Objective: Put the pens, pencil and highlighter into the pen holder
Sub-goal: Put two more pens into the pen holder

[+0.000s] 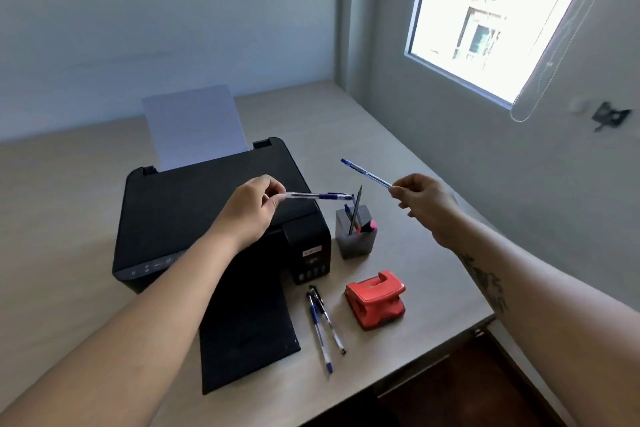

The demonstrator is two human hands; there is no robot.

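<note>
A grey pen holder (356,243) stands on the desk to the right of the printer; a dark pencil (356,213), a pink highlighter (369,226) and a blue pen top stick out of it. My left hand (254,208) pinches a blue pen (317,196) held level, its tip just above the holder's left side. My right hand (420,199) pinches the end of another blue pen (365,173), raised above and right of the holder, pointing up-left. A blue pen (320,333) and a black pen (327,319) lie side by side on the desk in front.
A black printer (194,215) with white paper (194,126) in its rear feed fills the desk's middle; its output tray (242,333) juts toward me. A red hole punch (375,302) sits in front of the holder. The desk's right edge (485,319) lies close, the wall and window beyond.
</note>
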